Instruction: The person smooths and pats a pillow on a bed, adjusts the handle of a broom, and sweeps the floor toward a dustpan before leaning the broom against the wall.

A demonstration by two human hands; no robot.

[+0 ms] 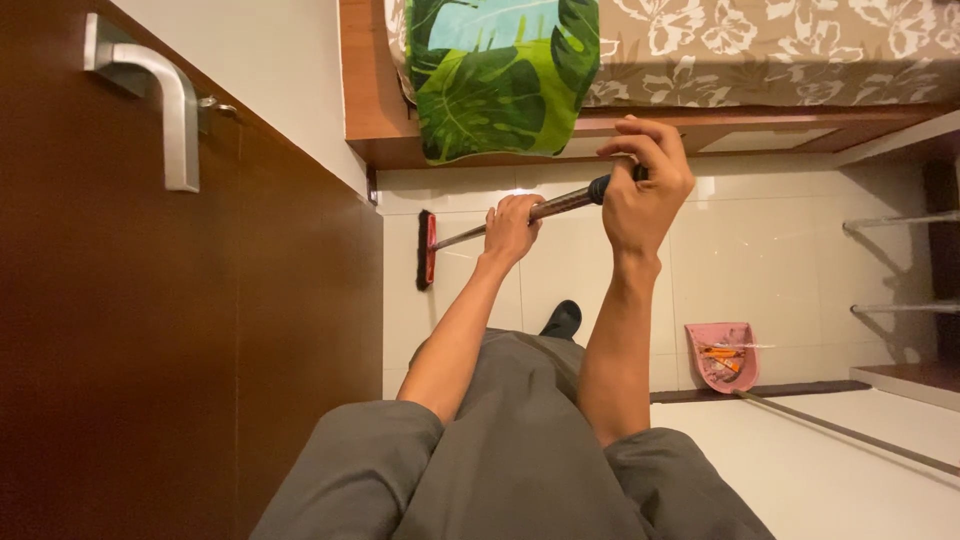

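My left hand (pixel 512 228) is closed around the metal shaft of a broom (pixel 470 233), partway along it. My right hand (pixel 645 185) grips the black end of the same handle, higher and to the right. The broom's red head with black bristles (pixel 427 250) rests on the white tiled floor (pixel 780 250) near the brown door. My forearms reach out from grey sleeves, and a dark-clad foot (pixel 563 320) shows below the handle.
A pink dustpan (pixel 722 355) holding orange scraps lies on the floor to the right. A brown wooden door (pixel 150 350) with a metal lever handle (pixel 160 100) fills the left. A bed with a floral sheet (pixel 780 45) and green leaf-print cloth (pixel 500 75) is ahead. Metal rack bars (pixel 900 220) stand at the right.
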